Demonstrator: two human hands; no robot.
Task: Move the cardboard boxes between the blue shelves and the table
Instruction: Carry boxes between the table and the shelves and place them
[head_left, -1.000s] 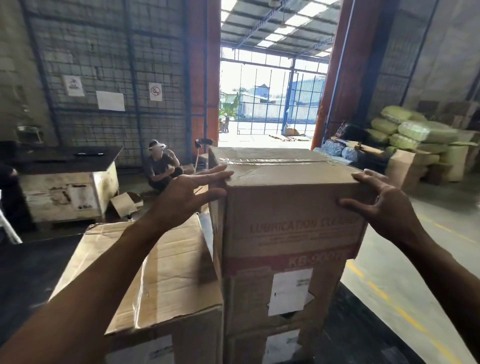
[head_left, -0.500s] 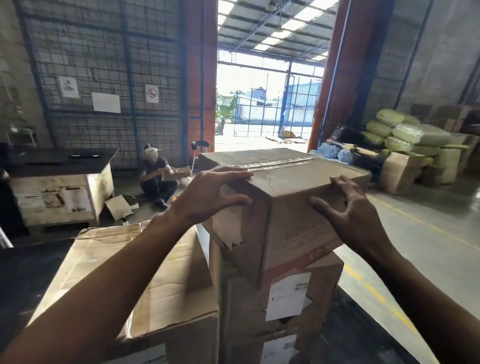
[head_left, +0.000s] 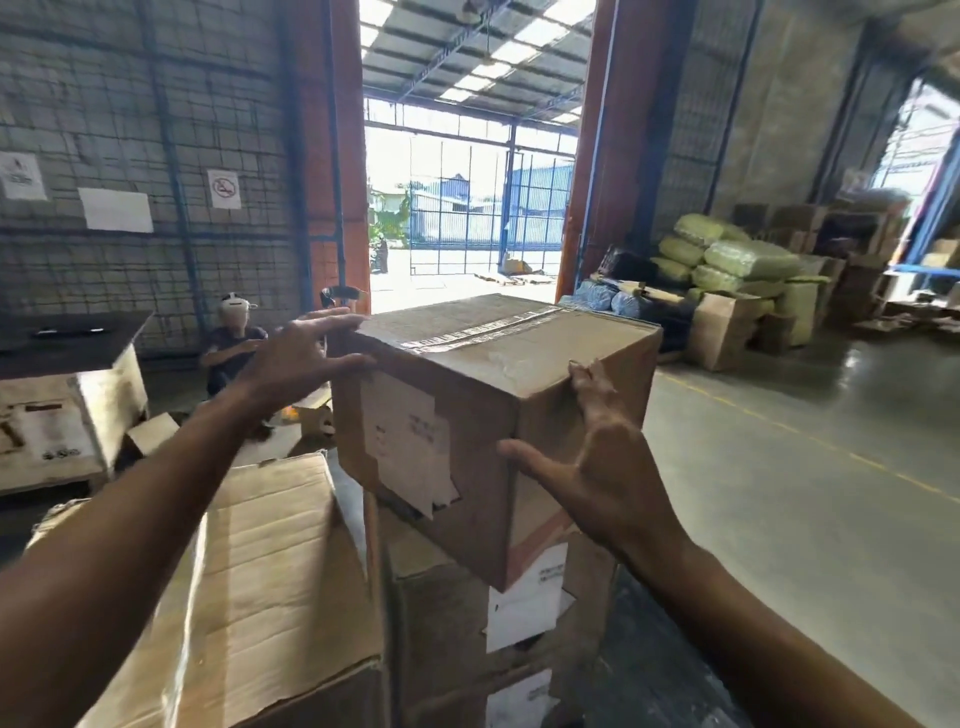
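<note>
A taped cardboard box (head_left: 457, 395) tops a stack of similar boxes (head_left: 452, 613), turned so one corner faces me. My left hand (head_left: 301, 358) presses its far left top edge, fingers spread over the rim. Flat against the near right face lies my right hand (head_left: 597, 467), fingertips at the top edge. Both hands clamp this top box between them. A larger, creased cardboard box (head_left: 270, 582) lies lower to the left, on a dark table (head_left: 644, 670).
A person (head_left: 234, 343) sits on the floor beyond the boxes, by the left wall. A dark-topped wooden crate (head_left: 67, 410) stands at the left. Green sacks (head_left: 737, 260) and more cartons pile up at the right. The concrete floor (head_left: 810, 467) has yellow lines.
The top box has turned further on the stack, its labelled side now facing me. My right hand has slid round to the near right face; my left stays at the far edge.
</note>
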